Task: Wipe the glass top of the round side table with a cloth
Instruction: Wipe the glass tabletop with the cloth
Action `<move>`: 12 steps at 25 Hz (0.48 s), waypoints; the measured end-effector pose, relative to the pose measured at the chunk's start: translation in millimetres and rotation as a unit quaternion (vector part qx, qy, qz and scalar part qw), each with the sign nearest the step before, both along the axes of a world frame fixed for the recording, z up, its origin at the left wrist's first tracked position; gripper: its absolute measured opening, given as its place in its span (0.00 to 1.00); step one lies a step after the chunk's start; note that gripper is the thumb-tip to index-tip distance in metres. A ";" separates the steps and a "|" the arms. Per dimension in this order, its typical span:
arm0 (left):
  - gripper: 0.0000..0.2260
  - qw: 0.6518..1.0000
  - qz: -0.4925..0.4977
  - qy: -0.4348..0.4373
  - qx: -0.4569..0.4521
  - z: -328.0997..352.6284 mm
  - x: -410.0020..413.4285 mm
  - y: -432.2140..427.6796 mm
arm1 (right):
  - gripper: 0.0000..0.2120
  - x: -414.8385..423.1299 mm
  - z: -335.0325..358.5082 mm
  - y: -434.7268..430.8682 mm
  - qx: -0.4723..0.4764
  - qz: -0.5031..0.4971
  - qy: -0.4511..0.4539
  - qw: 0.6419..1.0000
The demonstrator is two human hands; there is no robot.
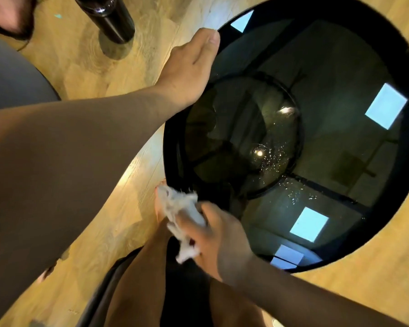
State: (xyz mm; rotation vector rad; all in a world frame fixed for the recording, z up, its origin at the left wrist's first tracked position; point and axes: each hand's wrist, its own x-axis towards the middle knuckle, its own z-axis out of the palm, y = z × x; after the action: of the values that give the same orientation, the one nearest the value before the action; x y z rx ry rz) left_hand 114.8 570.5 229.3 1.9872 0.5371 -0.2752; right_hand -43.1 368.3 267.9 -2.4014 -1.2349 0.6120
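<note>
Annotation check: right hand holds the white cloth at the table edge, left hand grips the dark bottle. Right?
No. In the head view the left hand rests on the table's rim; the dark bottle stands untouched on the floor. The right hand holds the white cloth.

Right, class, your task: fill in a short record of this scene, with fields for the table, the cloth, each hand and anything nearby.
table: round black-rimmed glass-topped side table, bright specks near its centre
cloth: crumpled white cloth, at the near rim
left hand: rests flat on the far-left rim
right hand: grips the cloth
nearby: dark cylindrical bottle standing on the wooden floor
</note>
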 end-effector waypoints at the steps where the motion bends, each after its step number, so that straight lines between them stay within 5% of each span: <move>1: 0.11 1.000 0.000 -0.002 0.002 0.3 -0.1 -0.1 | 0.23 -4.2 -0.6 -10.1 -0.011 0.067 0.005 0.998; 4: 0.12 1.000 -0.004 0.000 0.005 -0.1 -2.5 -2.1 | 0.19 52.7 -7.6 -2.0 -0.012 0.116 -0.073 0.990; 9: 0.13 1.000 0.023 -0.008 -0.004 -1.3 -4.9 -1.9 | 0.22 149.6 -15.3 66.3 -0.028 -0.249 -0.171 0.953; 12: 0.14 0.999 0.036 0.026 0.015 -4.6 -3.2 -4.0 | 0.27 89.7 -15.8 60.4 -0.015 -0.286 -0.122 0.950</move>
State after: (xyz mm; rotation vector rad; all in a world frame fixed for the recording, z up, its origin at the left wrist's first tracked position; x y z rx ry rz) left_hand 111.5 566.5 224.7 1.9903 0.6474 -0.2762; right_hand 46.6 428.7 252.1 -2.7386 -0.5444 0.1579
